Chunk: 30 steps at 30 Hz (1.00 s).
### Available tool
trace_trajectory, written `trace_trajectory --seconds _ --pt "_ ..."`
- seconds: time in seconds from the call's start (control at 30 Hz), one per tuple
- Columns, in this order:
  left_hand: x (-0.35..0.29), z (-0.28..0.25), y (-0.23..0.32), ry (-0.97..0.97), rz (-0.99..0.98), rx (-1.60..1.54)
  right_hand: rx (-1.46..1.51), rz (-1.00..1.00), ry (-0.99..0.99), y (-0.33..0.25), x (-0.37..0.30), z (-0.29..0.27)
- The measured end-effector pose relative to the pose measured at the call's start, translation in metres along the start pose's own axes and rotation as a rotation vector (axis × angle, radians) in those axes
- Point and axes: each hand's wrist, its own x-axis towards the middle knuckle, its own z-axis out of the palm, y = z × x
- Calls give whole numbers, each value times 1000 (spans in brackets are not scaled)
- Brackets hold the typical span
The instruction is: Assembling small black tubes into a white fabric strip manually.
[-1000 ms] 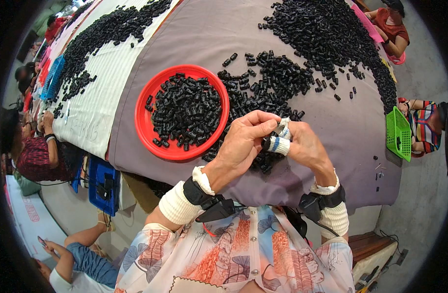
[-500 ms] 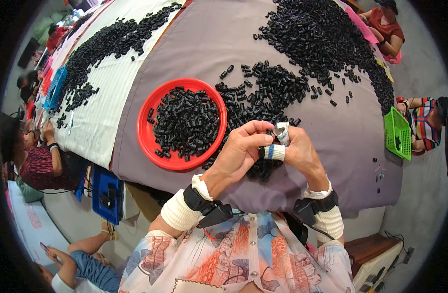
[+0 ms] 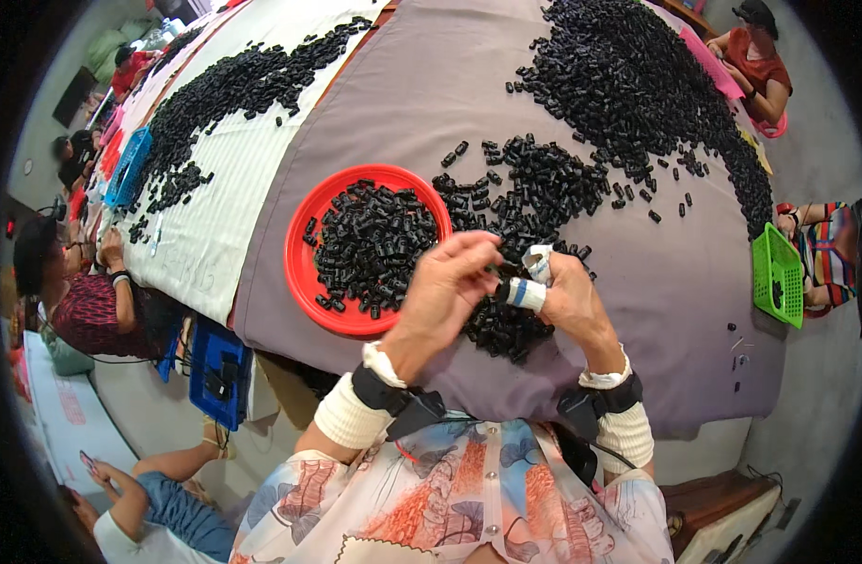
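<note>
Standing beside the worktop [image 3: 638,310], I see no labels on it, only containers told by colour: a round red tray [image 3: 304,282] heaped with small black cylinders sits left of the hands, a green basket [image 3: 777,274] lies near the right edge, and 2 blue crates are further off, one [image 3: 128,169] on the white striped cloth at the far left, one [image 3: 219,362] down on the floor.

Both hands meet above a loose heap of black pieces [image 3: 501,324] just right of the tray. The left hand [image 3: 445,287] is curled, fingertips pinched together on a small black piece [image 3: 498,273] between the 2 hands; it is too small to tell its long axis, though it seems to point across toward the right hand [image 3: 567,301]. That hand is half closed, its fingers wrapped in white tape with a blue band, and touches the same piece. Both wrists are bent inward, wearing black straps over white cuffs, forearms coming up from the lower edge.
</note>
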Motion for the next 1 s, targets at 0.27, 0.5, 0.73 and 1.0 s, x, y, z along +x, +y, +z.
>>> trace_trajectory --seconds 0.27,0.5,0.73,1.0 --pt "-12 -68 67 506 500 799 423 17 87 12 -5 -32" --pt "5 -19 6 81 284 1082 258 80 111 28 -12 -44" --pt "42 -3 -31 -55 560 1466 254 135 135 34 -24 -54" --pt "54 7 -37 -91 551 1715 288 124 102 51 -22 -55"
